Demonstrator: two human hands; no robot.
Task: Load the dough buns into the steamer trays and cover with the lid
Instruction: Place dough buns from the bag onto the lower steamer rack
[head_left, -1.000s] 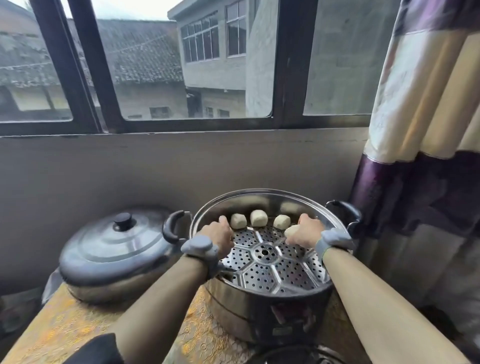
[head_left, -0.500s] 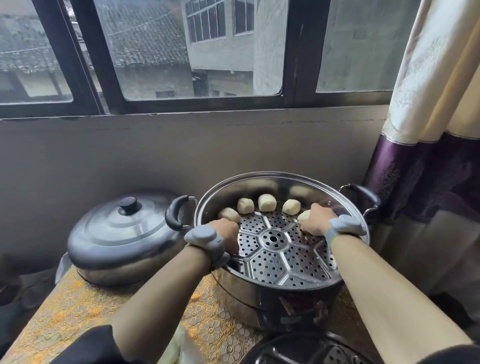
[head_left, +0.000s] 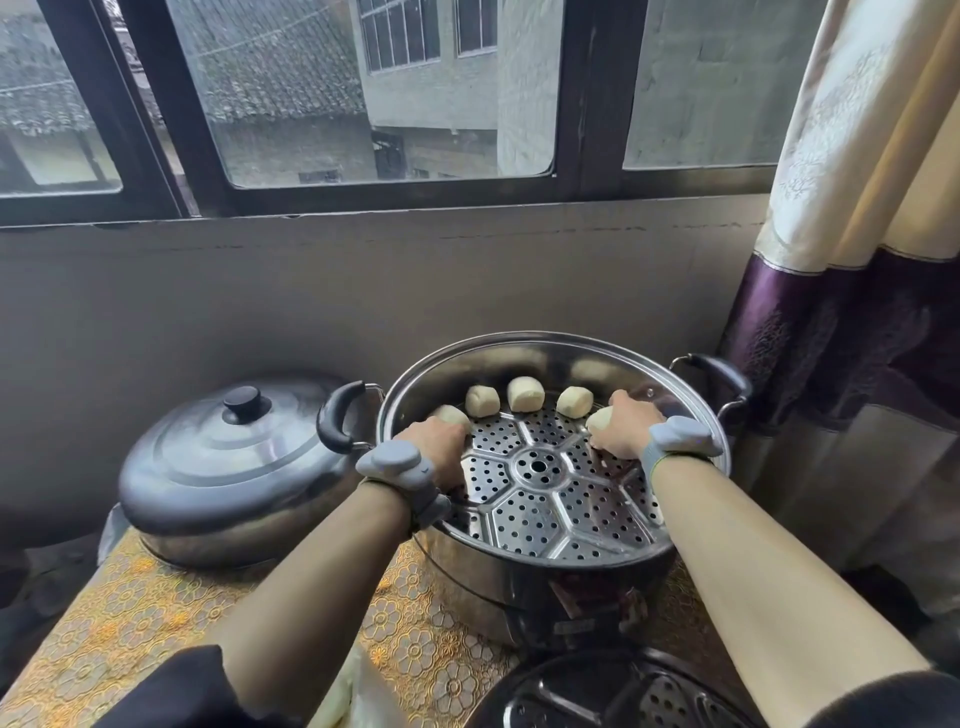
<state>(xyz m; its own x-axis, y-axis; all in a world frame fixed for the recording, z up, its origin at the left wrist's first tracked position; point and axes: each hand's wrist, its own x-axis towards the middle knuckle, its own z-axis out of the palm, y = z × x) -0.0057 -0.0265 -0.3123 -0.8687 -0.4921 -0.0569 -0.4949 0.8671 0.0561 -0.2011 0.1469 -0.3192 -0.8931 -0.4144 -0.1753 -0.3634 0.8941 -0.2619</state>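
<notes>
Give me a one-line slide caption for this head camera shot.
Both hands, left hand and right hand, set dough buns along the steamer tray's far edge.

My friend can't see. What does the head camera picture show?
Two hands reach into a round metal steamer tray: the left hand and the right hand each rest on a white dough bun at the ends of a row of five along the far side. A domed pot lid sits to the left.

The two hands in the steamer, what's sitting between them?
Head view: three white dough buns line the far edge between left hand and right hand; nearer, only bare perforated steel tray.
</notes>
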